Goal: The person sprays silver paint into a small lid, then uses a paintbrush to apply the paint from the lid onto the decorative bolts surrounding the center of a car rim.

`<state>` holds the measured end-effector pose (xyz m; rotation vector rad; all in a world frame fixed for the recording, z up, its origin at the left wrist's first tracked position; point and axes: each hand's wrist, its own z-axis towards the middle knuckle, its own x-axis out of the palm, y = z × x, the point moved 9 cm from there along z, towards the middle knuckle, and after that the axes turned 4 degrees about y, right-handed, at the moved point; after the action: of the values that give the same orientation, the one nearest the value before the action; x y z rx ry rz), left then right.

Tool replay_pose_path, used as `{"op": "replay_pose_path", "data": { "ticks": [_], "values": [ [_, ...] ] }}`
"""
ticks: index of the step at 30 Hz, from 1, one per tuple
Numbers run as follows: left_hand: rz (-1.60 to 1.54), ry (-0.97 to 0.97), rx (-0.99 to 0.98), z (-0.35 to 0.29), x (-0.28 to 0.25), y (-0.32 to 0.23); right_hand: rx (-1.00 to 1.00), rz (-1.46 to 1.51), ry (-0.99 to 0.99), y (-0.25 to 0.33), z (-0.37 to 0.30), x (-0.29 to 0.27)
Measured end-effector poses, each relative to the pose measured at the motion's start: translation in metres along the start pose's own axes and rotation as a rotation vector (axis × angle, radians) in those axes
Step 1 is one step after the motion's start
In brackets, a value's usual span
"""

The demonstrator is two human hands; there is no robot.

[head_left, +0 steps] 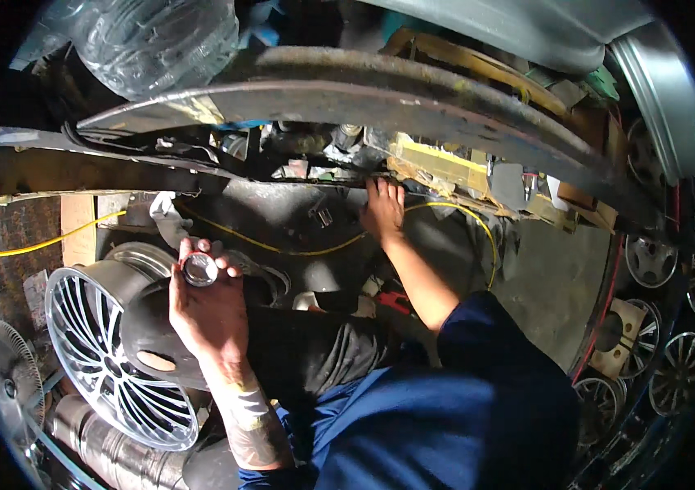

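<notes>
My left hand (210, 314) is raised palm-up above my knee, its fingers curled around a small round silver cap (200, 269) with a reddish edge; what is printed or shaped on its face is too small to tell. Just left of it, a silver multi-spoke alloy wheel (110, 359) leans on its side, close to my leg. Reaching forward, my right hand (384, 211) rests its outstretched fingers at the edge of a cluttered workbench (306, 181). No object shows in that hand, though its fingertips are partly lost among the clutter.
A yellow cable (282, 250) snakes over the grey floor. Curved metal beams (347, 94) cross ahead of me, below a clear plastic-wrapped bundle (155, 41). More wheels (678, 373) line a rack at right. A fan (8, 384) stands at far left. A red tool (395, 300) lies near my feet.
</notes>
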<state>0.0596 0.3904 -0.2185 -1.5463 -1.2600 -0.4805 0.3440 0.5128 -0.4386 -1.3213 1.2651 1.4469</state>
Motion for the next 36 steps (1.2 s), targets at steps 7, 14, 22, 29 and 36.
{"op": "replay_pose_path", "data": {
  "ticks": [7,14,22,29,36],
  "values": [
    [-0.003,-0.003,-0.004,-0.001,0.003,0.0,0.035,0.031,0.1,-0.016,0.012,0.014],
    [-0.006,-0.051,0.029,-0.001,0.003,-0.002,0.046,0.027,0.228,-0.009,0.036,0.026],
    [-0.027,-0.059,0.011,0.0,0.004,0.001,0.029,0.071,0.298,-0.002,0.044,0.028],
    [-0.034,0.02,-0.005,0.002,0.008,0.002,-0.031,0.133,0.205,0.0,0.039,0.027],
    [-0.03,-0.009,-0.008,0.0,0.002,0.001,0.032,0.098,0.329,0.007,0.052,0.037]
  ]
}}
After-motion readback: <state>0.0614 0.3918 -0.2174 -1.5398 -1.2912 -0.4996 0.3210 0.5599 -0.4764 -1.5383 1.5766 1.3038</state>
